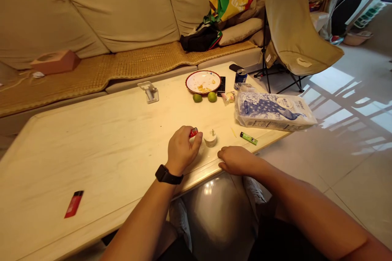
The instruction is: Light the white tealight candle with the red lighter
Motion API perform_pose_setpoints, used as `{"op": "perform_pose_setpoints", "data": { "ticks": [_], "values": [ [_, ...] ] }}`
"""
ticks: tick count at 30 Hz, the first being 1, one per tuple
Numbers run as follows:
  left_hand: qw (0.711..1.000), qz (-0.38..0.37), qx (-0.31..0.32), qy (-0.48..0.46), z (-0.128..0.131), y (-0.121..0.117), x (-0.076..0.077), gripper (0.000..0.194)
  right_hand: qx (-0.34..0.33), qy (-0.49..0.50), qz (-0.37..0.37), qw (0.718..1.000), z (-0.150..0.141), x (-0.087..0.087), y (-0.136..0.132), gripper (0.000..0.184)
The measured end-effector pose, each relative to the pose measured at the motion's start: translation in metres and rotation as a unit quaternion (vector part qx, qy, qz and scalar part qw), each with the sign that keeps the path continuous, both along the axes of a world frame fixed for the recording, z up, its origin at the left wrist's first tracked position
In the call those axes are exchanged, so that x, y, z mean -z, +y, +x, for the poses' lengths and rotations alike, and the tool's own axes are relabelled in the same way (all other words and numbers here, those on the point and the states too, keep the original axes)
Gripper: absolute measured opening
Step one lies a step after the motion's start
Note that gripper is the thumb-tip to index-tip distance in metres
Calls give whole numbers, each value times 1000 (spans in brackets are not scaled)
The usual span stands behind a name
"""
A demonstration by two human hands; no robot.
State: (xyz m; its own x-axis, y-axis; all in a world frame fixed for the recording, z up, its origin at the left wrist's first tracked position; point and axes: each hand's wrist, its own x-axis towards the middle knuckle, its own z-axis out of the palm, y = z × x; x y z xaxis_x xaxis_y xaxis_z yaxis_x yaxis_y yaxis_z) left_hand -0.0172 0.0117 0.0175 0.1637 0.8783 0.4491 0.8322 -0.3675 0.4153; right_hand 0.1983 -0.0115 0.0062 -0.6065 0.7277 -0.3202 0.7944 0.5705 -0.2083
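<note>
My left hand (183,147), with a black watch on its wrist, is closed around a red lighter (194,132). The lighter's metal top shows beside the thumb; the rest is hidden in the fist. Just right of it, a small white candle (210,138) with a wick stands upright on the table (122,147). My right hand (234,160) rests at the table's near edge, its fingers curled and nothing visible in them. A green lighter (248,138) lies beyond the right hand, and a thin pale stick (233,132) lies near it.
Another red lighter (74,204) lies at the near left. Farther back are a red-rimmed plate (196,78) with scraps, two green limes (212,97), a can (241,76) and a wrapped tissue pack (275,110). Behind stand a sofa (128,12) and a folding chair (294,24).
</note>
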Motion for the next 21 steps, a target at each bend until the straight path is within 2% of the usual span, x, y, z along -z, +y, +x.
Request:
{"op": "perform_pose_setpoints", "data": {
  "ticks": [11, 21],
  "values": [
    [999, 4, 6, 54, 9, 4, 2, 26, 47, -20, 49, 997, 14, -1, 10, 30],
    [998, -1, 14, 65, 14, 5, 2, 29, 43, -16, 34, 998, 22, 1, 13, 28]
  ]
}}
